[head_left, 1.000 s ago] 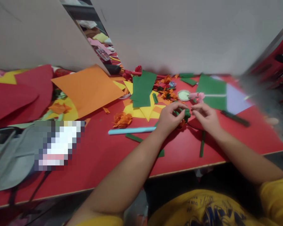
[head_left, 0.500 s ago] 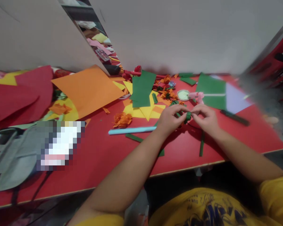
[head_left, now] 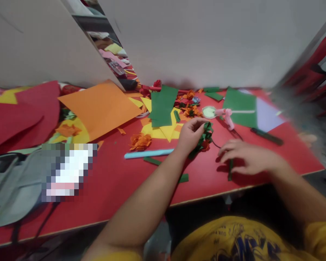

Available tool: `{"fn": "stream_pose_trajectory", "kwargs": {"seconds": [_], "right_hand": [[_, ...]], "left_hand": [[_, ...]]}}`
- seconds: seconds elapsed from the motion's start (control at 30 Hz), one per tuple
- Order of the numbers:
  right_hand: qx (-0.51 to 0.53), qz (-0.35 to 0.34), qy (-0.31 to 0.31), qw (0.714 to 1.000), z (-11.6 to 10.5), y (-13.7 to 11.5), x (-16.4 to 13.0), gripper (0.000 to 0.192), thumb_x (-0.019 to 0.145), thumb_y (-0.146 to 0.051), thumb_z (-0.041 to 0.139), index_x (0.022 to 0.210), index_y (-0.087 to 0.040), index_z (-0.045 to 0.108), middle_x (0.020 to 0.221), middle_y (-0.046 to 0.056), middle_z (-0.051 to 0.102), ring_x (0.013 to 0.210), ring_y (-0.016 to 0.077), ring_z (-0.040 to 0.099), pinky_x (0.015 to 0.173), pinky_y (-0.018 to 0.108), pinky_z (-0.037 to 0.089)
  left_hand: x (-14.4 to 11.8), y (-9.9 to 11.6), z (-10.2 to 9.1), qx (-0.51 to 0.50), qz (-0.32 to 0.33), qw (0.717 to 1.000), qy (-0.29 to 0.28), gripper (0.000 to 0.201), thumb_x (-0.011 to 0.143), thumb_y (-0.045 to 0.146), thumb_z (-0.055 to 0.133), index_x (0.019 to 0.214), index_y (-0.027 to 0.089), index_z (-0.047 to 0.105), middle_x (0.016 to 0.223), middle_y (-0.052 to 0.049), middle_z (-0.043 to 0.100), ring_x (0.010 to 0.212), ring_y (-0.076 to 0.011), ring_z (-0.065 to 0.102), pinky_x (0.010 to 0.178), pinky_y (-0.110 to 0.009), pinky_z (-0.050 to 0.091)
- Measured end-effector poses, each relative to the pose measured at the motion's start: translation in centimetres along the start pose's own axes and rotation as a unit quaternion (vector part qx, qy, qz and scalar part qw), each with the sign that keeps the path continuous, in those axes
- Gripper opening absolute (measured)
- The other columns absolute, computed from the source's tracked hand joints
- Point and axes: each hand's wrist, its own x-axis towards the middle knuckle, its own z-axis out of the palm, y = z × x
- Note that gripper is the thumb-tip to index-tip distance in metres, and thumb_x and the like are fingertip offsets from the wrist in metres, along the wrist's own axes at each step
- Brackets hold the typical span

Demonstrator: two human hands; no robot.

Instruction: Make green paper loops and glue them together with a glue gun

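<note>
My left hand (head_left: 190, 135) holds a small crumpled piece of green paper (head_left: 205, 135) with a bit of red under it, just above the red table (head_left: 111, 181). My right hand (head_left: 246, 156) lies flat and low on the table to the right of it, fingers spread over a dark green paper strip (head_left: 229, 170). A thin black cord (head_left: 216, 144) runs between the two hands. A pink glue gun (head_left: 228, 116) lies beyond the hands, next to a round pale green lid (head_left: 209, 111).
Green sheets (head_left: 162, 105) (head_left: 240, 105), yellow pieces (head_left: 163, 129), an orange sheet (head_left: 100, 105), red sheets (head_left: 21, 112), orange paper flowers (head_left: 139, 140) and a light blue stick (head_left: 149, 153) cover the table. A grey bag (head_left: 13, 188) sits at left. Red chairs (head_left: 317, 69) stand at right.
My right hand has let go of the green piece and dropped down toward me onto the green strip. My left hand keeps the green piece and has lifted it slightly.
</note>
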Motion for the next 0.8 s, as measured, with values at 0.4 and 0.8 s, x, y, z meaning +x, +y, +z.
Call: {"fn": "stream_pose_trajectory", "kwargs": {"seconds": [0.4, 0.8], "right_hand": [[0.047, 0.168, 0.268, 0.947, 4.4, 2.9, -3.0, 0.015, 0.106, -0.040, 0.076, 0.104, -0.027, 0.084, 0.103, 0.007, 0.084, 0.098, 0.0255, 0.077, 0.098, 0.046, 0.055], [0.328, 0.213, 0.377, 0.840, 5.7, 1.8, 1.8, 0.042, 0.085, -0.060, 0.091, 0.096, -0.021, 0.082, 0.079, 0.003, 0.080, 0.066, 0.0172, 0.070, 0.064, 0.032, 0.061]], "left_hand": [[-0.8, 1.1, -0.1, 0.298, 0.114, 0.945, -0.064, 0.026, 0.096, 0.017, 0.064, 0.108, 0.025, 0.086, 0.120, -0.009, 0.082, 0.112, -0.0264, 0.076, 0.097, -0.039, 0.059], [-2.5, 3.3, 1.6, 0.214, 0.086, 0.952, -0.200, 0.031, 0.097, 0.053, 0.082, 0.101, 0.023, 0.085, 0.091, -0.004, 0.080, 0.075, -0.0161, 0.066, 0.070, -0.027, 0.050]]}}
